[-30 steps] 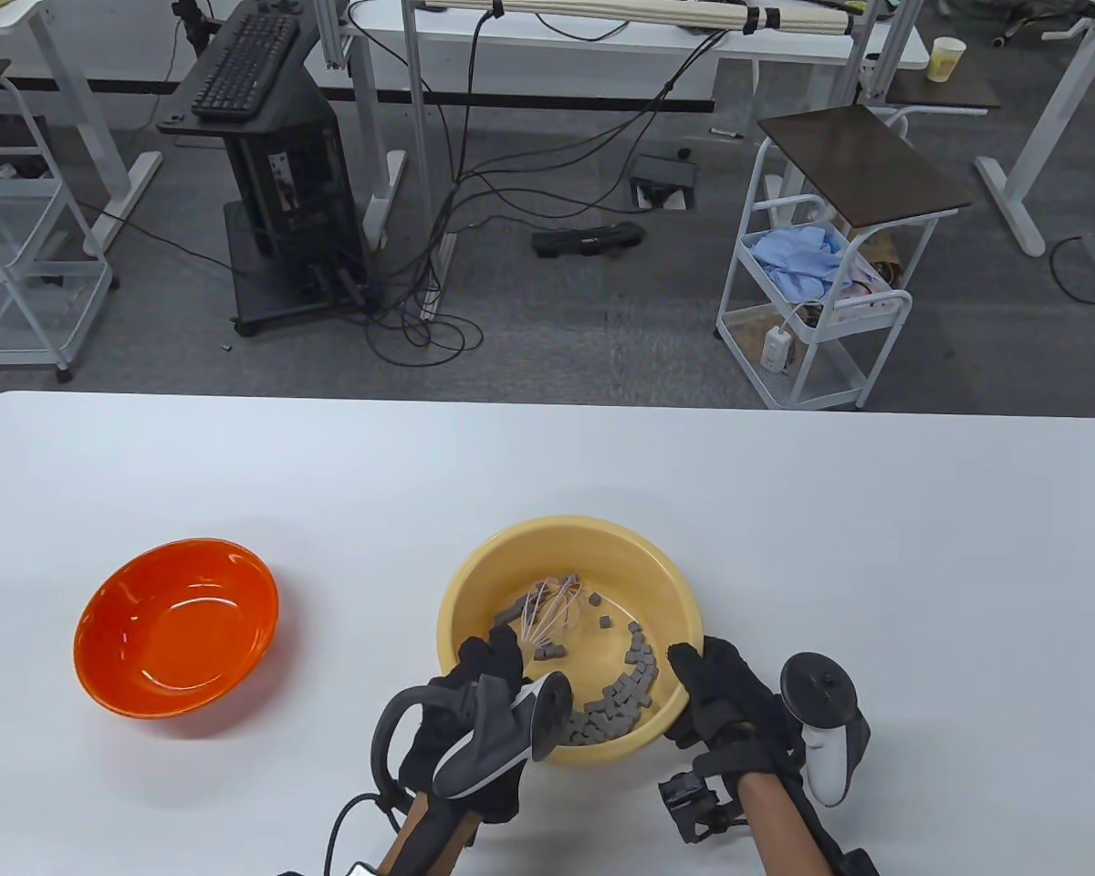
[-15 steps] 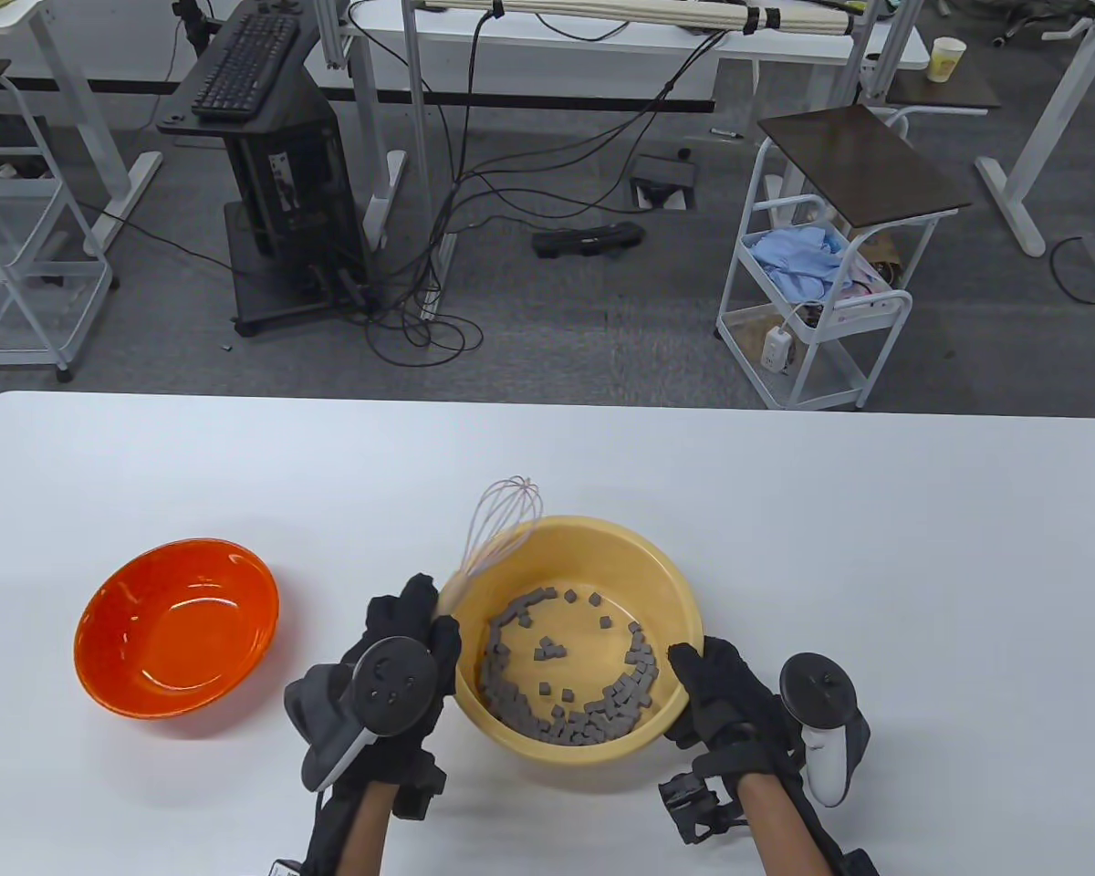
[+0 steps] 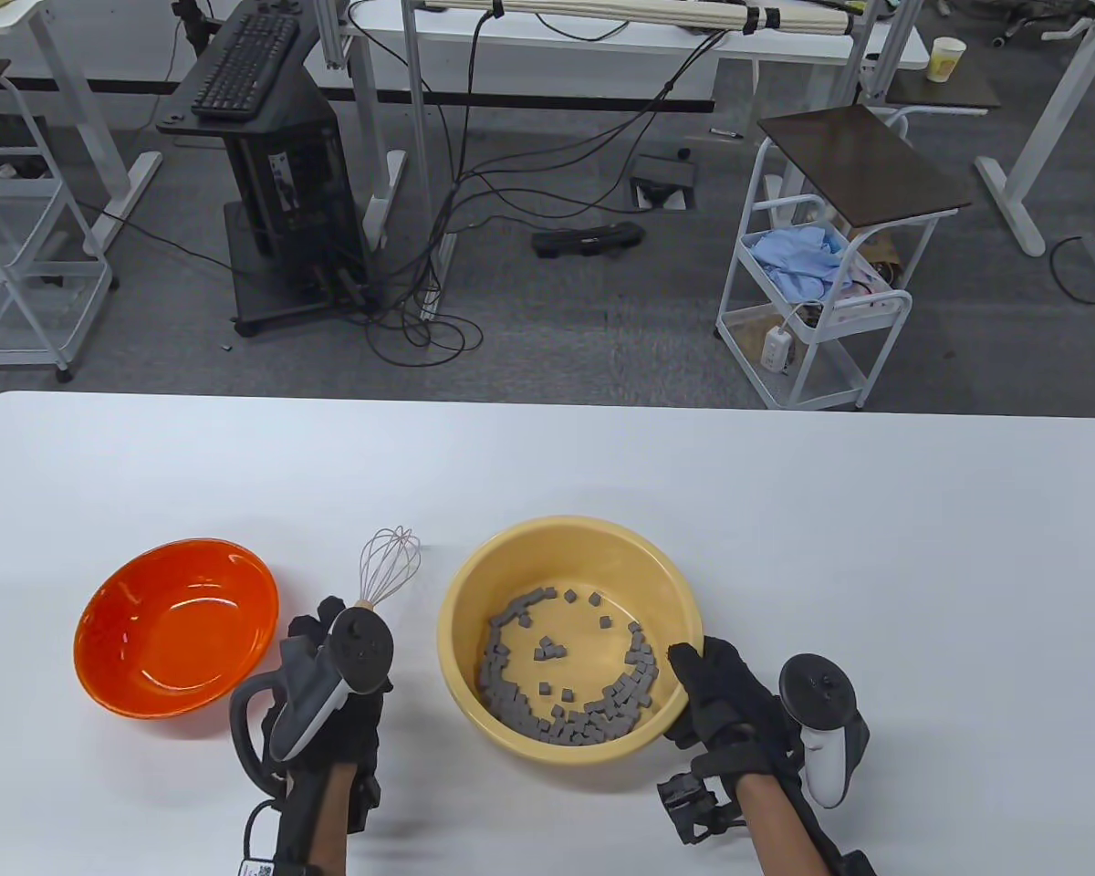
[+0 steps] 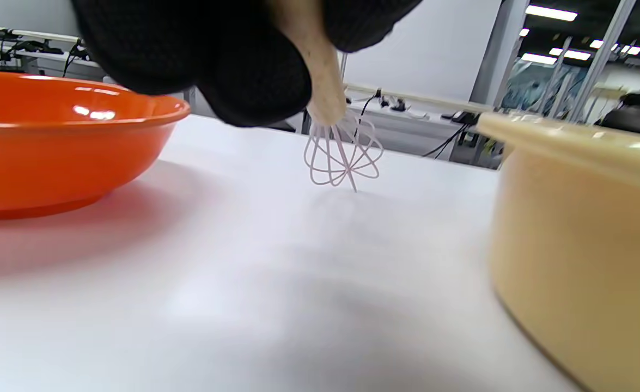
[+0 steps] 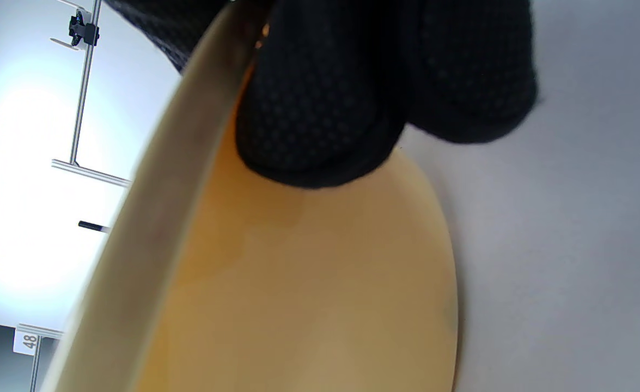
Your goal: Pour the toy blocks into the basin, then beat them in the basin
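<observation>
Lifting the whisk (image 3: 389, 566) out left of the basin (image 3: 474, 584), your left hand (image 3: 333, 680) grips it; right hand (image 3: 725, 698) holds the rim; beating looks finished.

Orange bowl (image 3: 176, 626): glossy plastic. Yellow basin (image 3: 569, 546): smooth, matt plastic. Whisk (image 3: 388, 566): thin wire loops, pale wood-like handle; gloves: knitted black cloth.

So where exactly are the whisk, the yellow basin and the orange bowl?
whisk (image 3: 389, 566), table view, on its wire loops beyond the left hand (image 3: 328, 675).
yellow basin (image 3: 566, 526), table view, on its far rim.
orange bowl (image 4: 53, 139), left wrist view, on its outer wall.
</observation>
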